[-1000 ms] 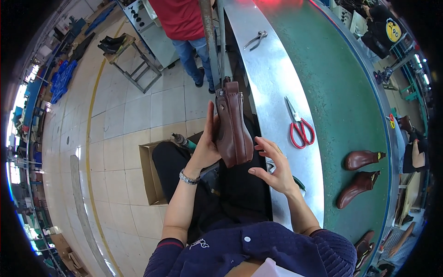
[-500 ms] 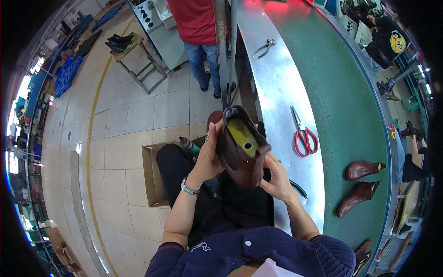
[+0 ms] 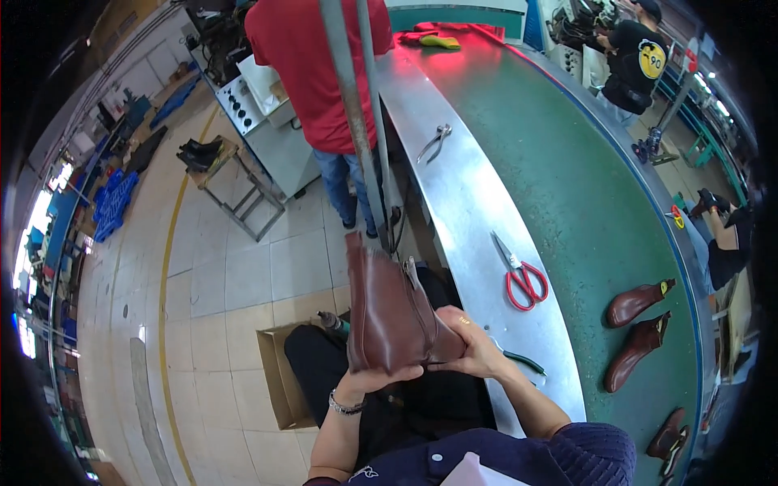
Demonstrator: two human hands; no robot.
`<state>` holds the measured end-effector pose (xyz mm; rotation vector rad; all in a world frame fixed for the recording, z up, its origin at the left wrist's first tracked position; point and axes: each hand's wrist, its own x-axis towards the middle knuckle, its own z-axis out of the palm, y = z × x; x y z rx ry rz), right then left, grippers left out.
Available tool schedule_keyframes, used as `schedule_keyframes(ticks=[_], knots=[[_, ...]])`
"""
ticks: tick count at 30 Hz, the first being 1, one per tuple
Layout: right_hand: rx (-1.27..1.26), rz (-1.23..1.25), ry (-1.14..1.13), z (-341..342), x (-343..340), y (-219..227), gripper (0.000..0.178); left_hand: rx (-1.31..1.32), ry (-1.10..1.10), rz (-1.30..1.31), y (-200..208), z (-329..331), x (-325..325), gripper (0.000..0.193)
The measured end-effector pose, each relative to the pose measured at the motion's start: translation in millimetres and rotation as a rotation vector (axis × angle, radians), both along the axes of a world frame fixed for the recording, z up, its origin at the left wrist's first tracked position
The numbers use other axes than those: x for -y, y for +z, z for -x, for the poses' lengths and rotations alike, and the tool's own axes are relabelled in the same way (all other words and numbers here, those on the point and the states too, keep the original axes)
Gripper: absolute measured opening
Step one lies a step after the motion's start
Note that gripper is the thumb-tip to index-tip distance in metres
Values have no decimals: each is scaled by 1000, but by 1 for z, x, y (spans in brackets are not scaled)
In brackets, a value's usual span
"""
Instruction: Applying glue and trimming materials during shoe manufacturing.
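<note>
A brown leather ankle boot (image 3: 385, 312) is held over my lap, its shaft upward and its side with a zip-like seam toward me. My left hand (image 3: 377, 379) supports it from below at the heel end, fingers closed against the leather. Around the toe end is my right hand (image 3: 472, 344), thumb on top and fingers underneath. The sole is mostly hidden by my hands. Red-handled scissors (image 3: 519, 271) lie on the metal ledge (image 3: 474, 186) to the right, and a green-handled tool (image 3: 523, 360) rests close to my right wrist.
Metal pincers (image 3: 435, 143) lie farther up the ledge. The green conveyor belt (image 3: 559, 202) carries several brown boots (image 3: 638, 352). An open cardboard box (image 3: 279, 381) stands left of my leg. Ahead, a person in red (image 3: 316, 73) stands behind a metal post (image 3: 350, 97). Black shoes (image 3: 199, 154) sit on a stool.
The boot has turned from showing its opening and yellow-green insole to showing its outer side. My left hand moved underneath it, and my right hand shifted to the toe. The view tilted upward.
</note>
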<state>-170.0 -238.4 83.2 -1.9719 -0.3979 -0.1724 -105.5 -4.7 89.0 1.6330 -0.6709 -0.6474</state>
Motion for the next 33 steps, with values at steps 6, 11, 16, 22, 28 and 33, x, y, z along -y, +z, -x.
schedule_keyframes(ticks=[6,11,16,22,28,33], knots=[[-565,-561,-122,40,6,-17,54,137,-155,-129,19,-17,13,83],[-418,-781,-661,54,44,-30,46,-49,-347,-45,-12,-10,21,80],[-184,-617,-1239,30,125,-19,39,-256,-321,-248,-66,14,-28,74],[-124,145,-1526,45,233,-69,66,-508,-80,-32,-45,13,-38,66],[87,378,-1291,8,170,-88,30,-287,-415,167,44,-3,25,72],[129,1,-933,-24,31,-76,19,-258,-677,752,108,8,73,70]])
